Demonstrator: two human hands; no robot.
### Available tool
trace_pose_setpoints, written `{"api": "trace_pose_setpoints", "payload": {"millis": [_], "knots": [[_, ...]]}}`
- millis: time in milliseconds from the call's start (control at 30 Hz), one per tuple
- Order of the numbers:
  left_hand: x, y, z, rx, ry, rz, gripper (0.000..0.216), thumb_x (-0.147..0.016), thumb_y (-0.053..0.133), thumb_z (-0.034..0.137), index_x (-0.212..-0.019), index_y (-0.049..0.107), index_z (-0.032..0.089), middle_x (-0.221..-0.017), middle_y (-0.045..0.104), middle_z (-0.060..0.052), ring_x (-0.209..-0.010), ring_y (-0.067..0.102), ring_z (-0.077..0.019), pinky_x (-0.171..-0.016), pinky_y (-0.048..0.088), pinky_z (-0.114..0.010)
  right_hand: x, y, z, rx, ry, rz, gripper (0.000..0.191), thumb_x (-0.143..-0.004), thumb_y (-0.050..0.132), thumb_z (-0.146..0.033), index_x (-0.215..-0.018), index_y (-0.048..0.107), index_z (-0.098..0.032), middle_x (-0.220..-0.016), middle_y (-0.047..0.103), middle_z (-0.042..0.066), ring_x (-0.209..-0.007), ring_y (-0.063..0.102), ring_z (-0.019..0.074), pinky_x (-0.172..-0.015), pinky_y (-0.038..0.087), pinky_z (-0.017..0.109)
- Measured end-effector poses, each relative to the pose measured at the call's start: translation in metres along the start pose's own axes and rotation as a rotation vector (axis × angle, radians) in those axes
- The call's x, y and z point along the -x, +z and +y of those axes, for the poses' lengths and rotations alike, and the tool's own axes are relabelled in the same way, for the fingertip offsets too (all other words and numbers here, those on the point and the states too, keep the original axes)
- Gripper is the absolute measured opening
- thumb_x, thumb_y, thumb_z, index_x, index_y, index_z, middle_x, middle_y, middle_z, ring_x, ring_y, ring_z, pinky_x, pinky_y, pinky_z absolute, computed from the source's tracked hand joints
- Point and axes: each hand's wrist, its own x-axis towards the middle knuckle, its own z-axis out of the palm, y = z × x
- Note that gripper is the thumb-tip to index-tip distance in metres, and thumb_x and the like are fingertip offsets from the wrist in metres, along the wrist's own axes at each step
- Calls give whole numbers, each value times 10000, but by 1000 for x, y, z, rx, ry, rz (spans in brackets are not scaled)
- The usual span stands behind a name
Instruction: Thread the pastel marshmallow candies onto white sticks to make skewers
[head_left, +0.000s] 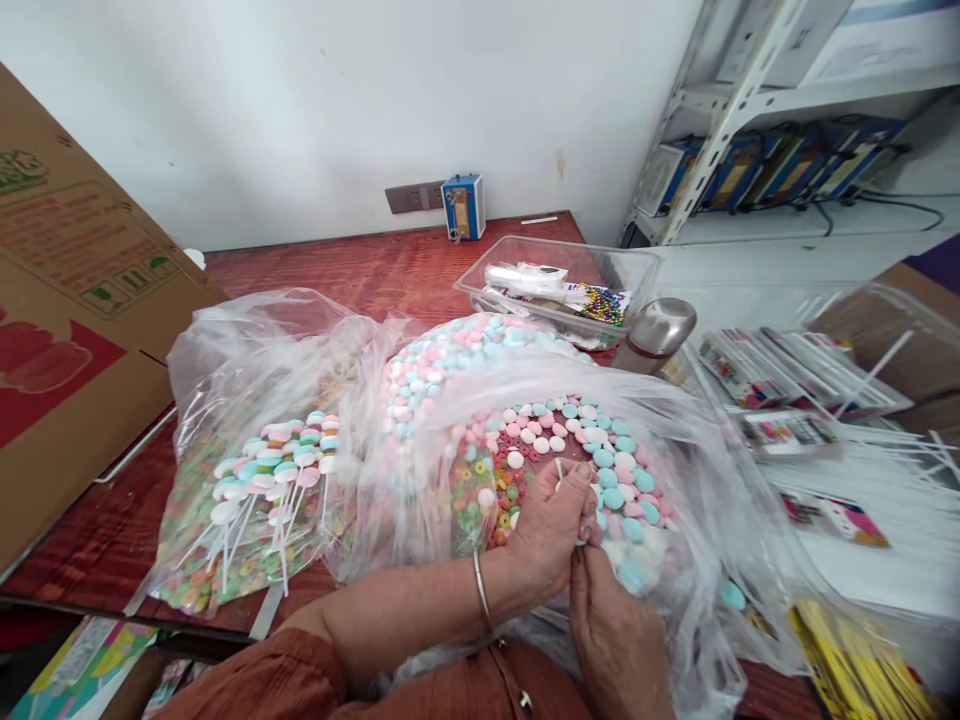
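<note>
My left hand [551, 520], a bangle on its wrist, is closed with a thin white stick [559, 468] poking up from the fingers. Close against it, my right hand [619, 625] pinches at the same spot; what its fingers hold is mostly hidden. Both hands are over an open clear plastic bag [705, 500] of pink, white and blue candies [611, 475]. Ring-shaped candies, red [525, 455] and green-orange [469, 490], lie left of my left hand. Finished-looking candy stacks on white sticks [281, 455] rest on another bag [202, 420] at the left.
A clear plastic tub [495, 260] with packets and beads stands behind the bags, beside a steel flask [654, 335]. A cardboard box [82, 280] borders the left. White sticks [900, 450], packets [832, 515] and yellow ties [862, 660] lie right. A blue device [463, 207] sits by the wall.
</note>
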Motion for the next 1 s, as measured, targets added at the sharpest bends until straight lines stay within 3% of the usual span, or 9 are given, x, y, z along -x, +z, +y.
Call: {"api": "trace_pose_setpoints", "payload": {"millis": [133,233,333,433,533,667,800,1000], "knots": [[4,-7,1,-28,54,-9,399,-803,689,528,-866,494,186,-601,455,78,-468,378,-43,-526,369,-186,-19,-9,-14,-73,6,-82,310,-942,418,-407,-881,671,-237,-697,682,89,-550,599,232,-528,373,301],[12,-28,12,-206,102,-72,480,-901,489,620,-1117,529,192,-823,600,-10,-640,542,-106,-648,437,-247,-30,-18,-15,-195,59,-172,373,-971,351,-465,-877,625,-230,-712,663,49,-582,588,200,-565,415,277],[29,-60,30,-769,134,-220,416,-942,491,505,-1222,543,201,-943,637,-48,-776,584,-153,-701,445,-277,-31,-21,-6,-293,155,-242,397,-976,327,-516,-802,543,-232,-603,559,-15,-528,522,166,-518,386,250],[47,-88,50,-1356,282,-373,177,-934,552,331,-976,648,189,-866,635,-33,-809,573,-165,-727,433,-281,-24,-17,3,-367,217,-324,396,-969,330,-539,-747,468,-241,-543,453,-56,-471,456,143,-480,353,240],[49,-108,65,-1607,497,-249,194,-971,458,213,-948,648,181,-904,624,-50,-874,573,-175,-780,445,-294,-18,-11,4,-392,226,-370,395,-964,342,-549,-741,451,-242,-529,424,-67,-453,429,136,-485,351,240],[21,-126,75,-1788,602,26,233,-944,428,126,-1042,634,173,-1043,614,-94,-971,579,-210,-840,474,-336,-18,-11,0,-377,193,-371,391,-963,348,-539,-769,495,-233,-542,450,-53,-498,460,152,-510,355,244],[-4,-131,79,-1884,546,85,142,-899,515,159,-839,643,174,-958,620,-81,-947,581,-230,-798,470,-336,-19,-13,-7,-307,79,-392,398,-962,357,-511,-728,501,-224,-635,549,-10,-611,527,173,-573,367,247],[2,-118,78,-1483,497,123,46,-821,569,141,-817,589,182,-726,612,21,-665,564,-130,-637,422,-242,-17,-3,-20,-209,-16,-490,397,-981,305,-465,-678,415,-233,-630,546,-13,-620,533,174,-595,340,249]]}}
